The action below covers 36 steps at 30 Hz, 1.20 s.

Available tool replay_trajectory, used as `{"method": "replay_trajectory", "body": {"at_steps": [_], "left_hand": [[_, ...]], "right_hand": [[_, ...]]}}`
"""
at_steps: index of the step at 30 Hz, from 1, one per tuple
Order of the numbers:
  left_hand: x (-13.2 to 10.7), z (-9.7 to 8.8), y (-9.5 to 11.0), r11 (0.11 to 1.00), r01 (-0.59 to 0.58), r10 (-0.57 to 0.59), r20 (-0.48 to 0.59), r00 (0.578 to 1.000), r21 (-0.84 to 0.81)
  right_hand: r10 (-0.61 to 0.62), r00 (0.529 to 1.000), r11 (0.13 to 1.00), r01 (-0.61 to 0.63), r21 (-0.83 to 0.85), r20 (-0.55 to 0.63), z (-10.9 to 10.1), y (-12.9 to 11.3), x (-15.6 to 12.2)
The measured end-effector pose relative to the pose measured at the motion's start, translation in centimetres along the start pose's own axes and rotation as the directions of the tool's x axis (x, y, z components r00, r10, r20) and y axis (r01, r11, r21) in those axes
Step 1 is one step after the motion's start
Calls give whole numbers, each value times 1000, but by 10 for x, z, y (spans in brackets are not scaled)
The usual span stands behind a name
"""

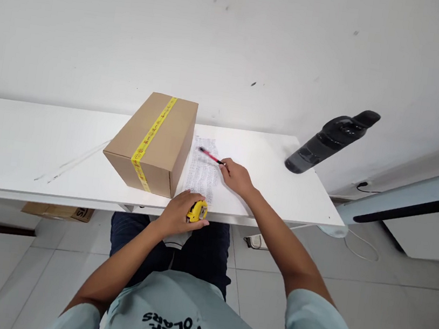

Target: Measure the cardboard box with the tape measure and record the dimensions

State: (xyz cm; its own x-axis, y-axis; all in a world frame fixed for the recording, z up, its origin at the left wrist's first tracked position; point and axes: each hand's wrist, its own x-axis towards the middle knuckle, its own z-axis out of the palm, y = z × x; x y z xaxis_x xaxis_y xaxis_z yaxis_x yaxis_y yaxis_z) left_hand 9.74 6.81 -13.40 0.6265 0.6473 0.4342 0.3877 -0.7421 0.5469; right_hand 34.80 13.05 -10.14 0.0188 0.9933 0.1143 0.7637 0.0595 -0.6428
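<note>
My left hand (180, 213) is closed around a yellow tape measure (197, 211) at the table's front edge. In my right hand (237, 177) is a red and black pen (211, 156), gripped by one end, its other end over a sheet of paper (200, 175) covered with small print or writing. A closed cardboard box (153, 141) with yellow printed tape along its top stands just left of the paper. Part of the paper's right side is hidden by my right hand.
A glossy black bottle (331, 139) stands at the right end of the white table (42, 148). The wall rises behind the table. A cardboard carton (58, 211) and a white power strip (256, 241) lie on the floor below.
</note>
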Motion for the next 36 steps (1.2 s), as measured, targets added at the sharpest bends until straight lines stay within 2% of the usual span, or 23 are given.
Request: {"method": "replay_trajectory", "body": {"at_steps": [5, 10, 17, 32, 36], "left_hand": [[-5, 8, -7, 999, 33, -33, -47, 998, 8], [-5, 11, -7, 998, 61, -60, -71, 996, 15], [-1, 12, -3, 997, 81, -80, -69, 994, 18], [-1, 13, -2, 992, 123, -124, -39, 992, -16], [-1, 13, -2, 995, 101, -101, -56, 993, -11]], "right_hand": [[-58, 998, 965, 59, 257, -11, 10, 9, -28], [12, 1000, 927, -17, 376, 17, 15, 9, -36], [75, 995, 917, -92, 388, 60, 16, 9, -38], [83, 993, 912, -109, 395, 83, 15, 8, -39], [96, 993, 910, -116, 397, 71, 15, 8, -39]]}}
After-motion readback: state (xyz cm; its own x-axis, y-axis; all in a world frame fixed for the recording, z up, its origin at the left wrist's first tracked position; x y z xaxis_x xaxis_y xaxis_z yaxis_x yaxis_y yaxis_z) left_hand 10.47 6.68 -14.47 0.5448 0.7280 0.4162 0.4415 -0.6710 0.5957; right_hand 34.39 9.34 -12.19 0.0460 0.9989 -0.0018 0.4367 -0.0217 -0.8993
